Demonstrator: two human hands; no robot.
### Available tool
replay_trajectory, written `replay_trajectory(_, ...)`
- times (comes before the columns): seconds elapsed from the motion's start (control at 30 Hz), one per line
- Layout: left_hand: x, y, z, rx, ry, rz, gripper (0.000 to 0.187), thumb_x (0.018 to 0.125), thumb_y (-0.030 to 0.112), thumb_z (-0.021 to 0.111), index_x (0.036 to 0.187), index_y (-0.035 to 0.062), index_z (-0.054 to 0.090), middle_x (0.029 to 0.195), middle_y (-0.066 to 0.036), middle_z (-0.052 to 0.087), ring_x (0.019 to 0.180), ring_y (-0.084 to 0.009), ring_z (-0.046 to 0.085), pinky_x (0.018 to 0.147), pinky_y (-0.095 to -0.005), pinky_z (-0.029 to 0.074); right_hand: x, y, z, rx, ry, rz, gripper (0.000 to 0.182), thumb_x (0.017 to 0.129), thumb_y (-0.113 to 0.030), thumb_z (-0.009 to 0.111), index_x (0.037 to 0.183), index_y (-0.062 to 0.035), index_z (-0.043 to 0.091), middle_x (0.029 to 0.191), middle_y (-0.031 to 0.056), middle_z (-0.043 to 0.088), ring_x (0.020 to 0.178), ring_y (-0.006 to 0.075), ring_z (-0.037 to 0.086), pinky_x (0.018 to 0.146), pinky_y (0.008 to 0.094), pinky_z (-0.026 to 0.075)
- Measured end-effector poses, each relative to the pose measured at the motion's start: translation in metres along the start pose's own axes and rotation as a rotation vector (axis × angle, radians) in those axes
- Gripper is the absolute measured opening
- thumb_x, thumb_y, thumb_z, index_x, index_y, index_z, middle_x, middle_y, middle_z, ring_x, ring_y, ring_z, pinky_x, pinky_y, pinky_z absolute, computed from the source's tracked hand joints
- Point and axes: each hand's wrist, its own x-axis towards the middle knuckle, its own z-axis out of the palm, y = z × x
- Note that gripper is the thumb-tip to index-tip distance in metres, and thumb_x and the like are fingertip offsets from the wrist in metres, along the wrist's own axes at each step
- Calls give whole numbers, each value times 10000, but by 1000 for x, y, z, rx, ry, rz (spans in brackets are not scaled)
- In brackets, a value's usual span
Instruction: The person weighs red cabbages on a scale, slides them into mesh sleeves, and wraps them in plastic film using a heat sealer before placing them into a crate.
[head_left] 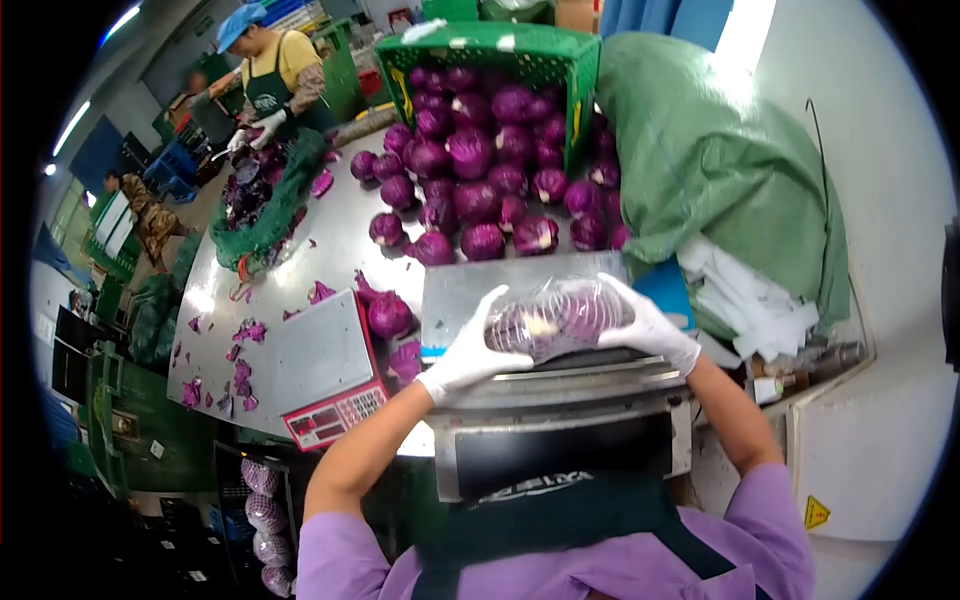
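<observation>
A bundle of purple cabbage (556, 322) in white foam netting, under shiny clear film, is held between my two gloved hands. My left hand (472, 348) grips its left side, thumb along the near edge and fingers at the top. From the right, my right hand (648, 328) curves around the other end. Beneath and in front of the bundle is a metal wrapping machine (560, 375) with a flat steel plate (470, 285) behind it. Both hands wear white gloves.
Many loose purple cabbages (470, 152) spill from a tipped green crate (490, 38) onto the steel table (225, 300). A red scale (335, 415) and one cabbage (390, 316) are at left. White foam nets (745, 300) lie right, below a green sack (700, 150). A co-worker (275, 75) stands far left.
</observation>
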Motion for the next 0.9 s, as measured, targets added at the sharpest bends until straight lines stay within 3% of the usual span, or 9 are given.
replay_trajectory(0.13, -40, 48, 16, -107, -4, -317, 608, 919, 364, 683, 1360, 27, 433, 1145, -133, 632, 1027, -164, 597, 919, -299, 494, -50, -27, 23, -77, 10, 174, 528, 1029, -357, 497, 1356, 57, 503, 1282, 115, 610, 1210, 143, 513, 1050, 310, 398)
replay_trajectory(0.3, -106, 27, 31, -512, -358, -1122, 954, 878, 792, 383, 1521, 97, 262, 1433, -216, 475, 915, -430, 693, 680, -406, 622, -122, -20, 69, 127, -331, 814, 781, 1026, -601, 244, 1160, 87, 590, 846, 176, 717, 627, 257, 705, 645, 317, 592)
replay_trajectory(0.37, -124, 21, 56, -355, -96, -1217, 901, 866, 802, 400, 1468, 131, 388, 1332, -165, 576, 894, -368, 700, 645, -363, 600, -129, 2, 84, 222, -376, 976, 964, 934, -751, 312, 1124, 149, 599, 867, 245, 709, 750, 303, 722, 715, 322, 590)
replay_trajectory(0.43, -130, -53, 53, -805, -263, -1285, 853, 857, 802, 431, 1408, 152, 469, 1253, -109, 624, 895, -294, 694, 642, -358, 597, -136, 45, 98, 404, -248, 1090, 1053, 873, -819, 346, 1348, 116, 450, 1149, 326, 623, 951, 386, 689, 772, 397, 584)
replay_trajectory(0.53, -141, -53, 54, -827, -228, -1261, 779, 859, 755, 505, 1342, 144, 523, 1224, -86, 621, 979, -236, 661, 789, -394, 599, -146, 45, 94, 544, -280, 1081, 931, 912, -748, 411, 1375, 59, 457, 1180, 306, 601, 1031, 390, 663, 850, 408, 557)
replay_trajectory(0.63, -167, -32, 62, -782, -18, -1063, 697, 931, 658, 503, 1374, 120, 509, 1198, -102, 652, 1033, -230, 659, 915, -391, 552, -165, 27, 86, 487, -44, 1085, 638, 985, -560, 476, 1255, 6, 594, 1122, 173, 656, 921, 235, 666, 803, 349, 554)
replay_trajectory(0.7, -190, -26, 56, -791, 42, -1011, 526, 977, 486, 568, 1314, 82, 574, 1206, -95, 656, 1032, -192, 658, 947, -336, 527, -188, 20, 77, 55, -79, 565, 392, 932, -302, 654, 1138, 30, 658, 1158, 139, 643, 1033, 210, 641, 903, 334, 510)
replay_trajectory(0.77, -229, -50, 61, -642, 132, -822, 296, 951, 258, 673, 1161, 49, 681, 1185, -71, 664, 1003, -141, 647, 950, -292, 506, -211, 21, 83, 12, 31, 499, 238, 761, -23, 763, 989, 19, 708, 1210, 117, 623, 1099, 202, 622, 978, 338, 464)
replay_trajectory(0.9, -250, -57, 73, -202, 288, -435, 65, 796, -23, 765, 841, -9, 720, 1235, -64, 631, 1042, -116, 606, 934, -274, 494, -229, 40, 94, -501, 359, 29, 137, 758, -5, 758, 873, -18, 685, 1148, 107, 668, 1084, 274, 640, 990, 370, 489)
